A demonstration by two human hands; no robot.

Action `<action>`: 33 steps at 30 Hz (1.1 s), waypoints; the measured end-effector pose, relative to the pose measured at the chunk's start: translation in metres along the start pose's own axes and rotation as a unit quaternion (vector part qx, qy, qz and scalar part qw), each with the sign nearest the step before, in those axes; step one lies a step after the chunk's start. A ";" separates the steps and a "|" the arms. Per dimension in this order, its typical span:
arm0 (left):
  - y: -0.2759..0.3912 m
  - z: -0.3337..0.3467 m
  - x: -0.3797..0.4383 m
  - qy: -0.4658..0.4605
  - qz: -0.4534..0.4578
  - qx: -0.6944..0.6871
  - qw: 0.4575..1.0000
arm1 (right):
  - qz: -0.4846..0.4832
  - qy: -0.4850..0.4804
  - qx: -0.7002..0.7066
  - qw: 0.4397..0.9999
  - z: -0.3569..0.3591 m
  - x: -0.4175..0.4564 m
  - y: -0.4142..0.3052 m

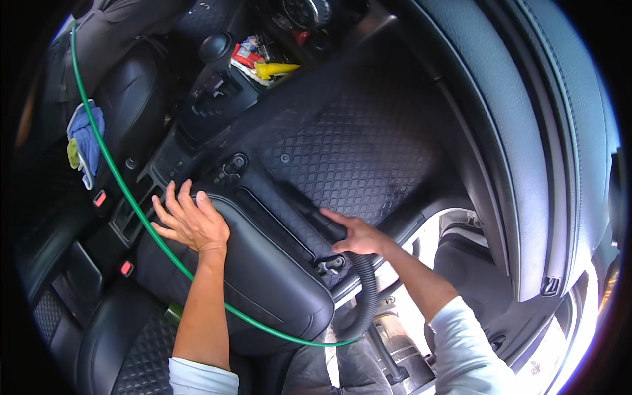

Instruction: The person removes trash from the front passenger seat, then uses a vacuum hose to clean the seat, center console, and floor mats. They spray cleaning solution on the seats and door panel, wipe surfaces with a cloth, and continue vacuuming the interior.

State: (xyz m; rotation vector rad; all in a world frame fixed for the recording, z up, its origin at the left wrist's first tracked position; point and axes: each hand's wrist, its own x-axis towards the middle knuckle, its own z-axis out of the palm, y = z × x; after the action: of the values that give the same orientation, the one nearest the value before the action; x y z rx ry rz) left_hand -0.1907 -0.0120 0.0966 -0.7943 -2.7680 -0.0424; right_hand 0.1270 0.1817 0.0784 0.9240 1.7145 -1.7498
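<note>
My right hand [359,236] grips the black vacuum nozzle [323,223] where it joins a ribbed vacuum hose [366,291]. The nozzle points toward the quilted rubber floor mat [345,148], close to the front of the seat; its tip is dark and blurred. My left hand [191,217] is spread over the inner front corner of the black leather seat cushion [276,256], holding nothing. Whether its palm presses on the leather is hard to tell. A thin green hose [116,170] passes beside my left hand and under my left forearm.
The dashboard [508,123] curves along the right. A gear selector [217,91] and a tray with a yellow item [276,69] lie beyond the seat. A blue cloth [88,133] hangs at left, near a person's dark clothing [111,34]. A metal canister [402,340] stands outside the door sill.
</note>
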 end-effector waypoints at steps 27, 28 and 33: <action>0.002 0.009 -0.004 0.013 0.018 0.011 1.000 | 0.304 0.247 -0.011 0.920 0.089 -0.068 0.195; -0.007 0.009 -0.004 0.020 0.022 0.010 1.000 | 0.276 0.183 -0.003 0.944 0.082 -0.087 0.175; 0.013 0.009 -0.003 0.014 0.021 -0.035 0.999 | 0.029 0.402 -0.090 0.911 -0.061 -0.124 0.199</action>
State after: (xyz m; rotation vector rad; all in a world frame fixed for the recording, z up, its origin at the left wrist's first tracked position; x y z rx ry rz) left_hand -0.1835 -0.0013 0.0867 -0.8633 -2.7352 -0.1422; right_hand 0.3650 0.2172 0.0475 1.7420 2.2446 -1.1920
